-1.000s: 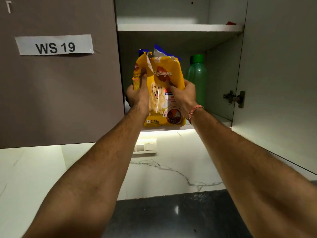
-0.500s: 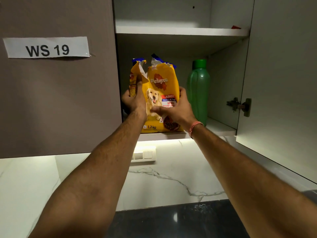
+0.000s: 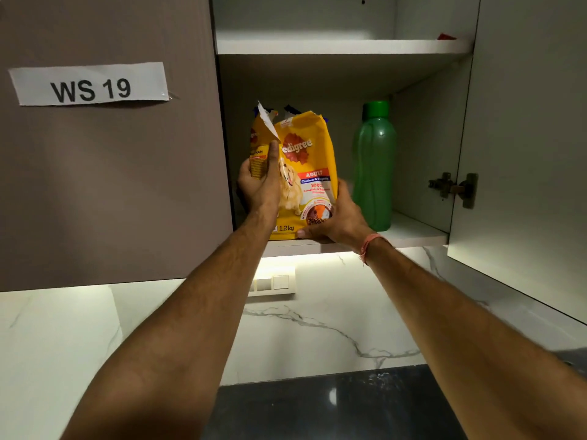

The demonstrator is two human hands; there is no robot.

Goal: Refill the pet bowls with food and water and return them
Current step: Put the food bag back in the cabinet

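Note:
A yellow dog food bag (image 3: pixel 306 160) with a torn-open top stands upright at the front of the lower cupboard shelf (image 3: pixel 413 231). My left hand (image 3: pixel 259 182) grips the bag's left side, thumb up along its front. My right hand (image 3: pixel 338 219) holds the bag's lower right corner, fingers wrapped round the bottom edge. A green water bottle (image 3: pixel 374 166) with a green cap stands on the same shelf, just right of the bag. No pet bowls are in view.
The cupboard's right door (image 3: pixel 527 138) hangs open, hinge (image 3: pixel 452 188) showing. A closed brown door labelled "WS 19" (image 3: pixel 104 154) is to the left. An upper shelf (image 3: pixel 343 46) holds a small red item. Below are a marble backsplash with a switch plate (image 3: pixel 273 282) and a dark countertop (image 3: pixel 333 404).
The bag has come down to rest on the shelf edge. My right hand slid from the bag's upper right side to its lower right corner; my left hand stays on the left side.

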